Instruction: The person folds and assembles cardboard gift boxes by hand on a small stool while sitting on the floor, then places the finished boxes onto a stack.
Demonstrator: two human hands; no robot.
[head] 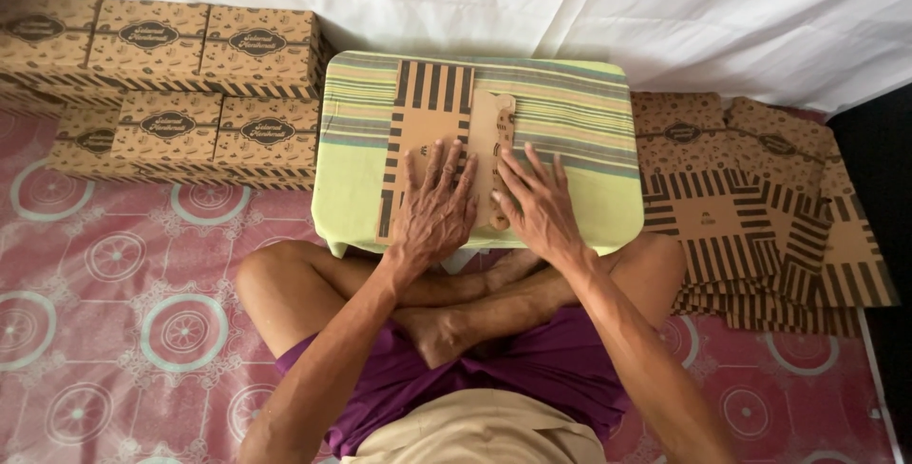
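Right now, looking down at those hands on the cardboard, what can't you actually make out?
- Head view: the flat box blank is partly covered by the left hand and right hand.
- The small table is draped in striped cloth; its legs are hidden.
- The stack of flat blanks overlaps, so no count.
- The assembled boxes are cut off at the left edge.

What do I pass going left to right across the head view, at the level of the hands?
Stacked folded cardboard boxes → left hand flat on the cardboard blank → right hand → bare part of the striped green cloth → pile of flat unfolded blanks.
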